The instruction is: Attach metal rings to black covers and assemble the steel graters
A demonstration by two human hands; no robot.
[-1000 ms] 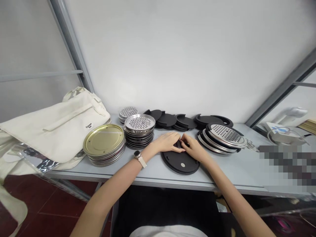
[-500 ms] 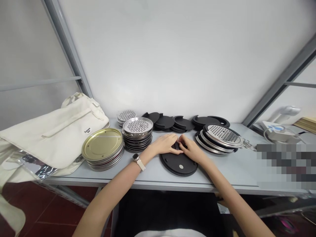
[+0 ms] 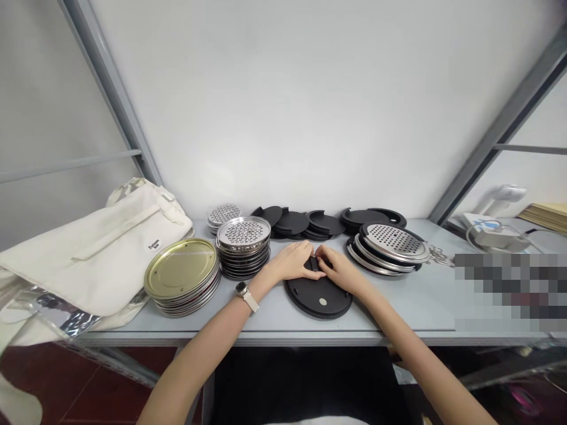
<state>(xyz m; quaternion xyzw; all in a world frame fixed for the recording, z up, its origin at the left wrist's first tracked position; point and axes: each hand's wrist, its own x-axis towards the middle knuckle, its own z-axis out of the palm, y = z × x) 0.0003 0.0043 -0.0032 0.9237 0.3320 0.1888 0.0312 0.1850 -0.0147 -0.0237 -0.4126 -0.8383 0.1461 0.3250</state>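
Note:
A round black plate with a pale round spot near its front edge lies flat at the table's front. My left hand, wearing a watch on the wrist, is curled over its far left part, with thumb and fingers closed around a small black block on the plate. My right hand rests on the far right part, its thumb and fingertips pinched together against the block's end. Whatever lies between those fingertips is too small and covered to make out.
Left of my hands stand a stack of gold-topped discs and a stack of perforated metal discs. Black round pieces line the wall. To the right are stacked grater discs and scissors-like handles. A white bag lies far left.
The view has shifted slightly. Both hands stay at the same spot on the black plate, with only small finger movement around the block.

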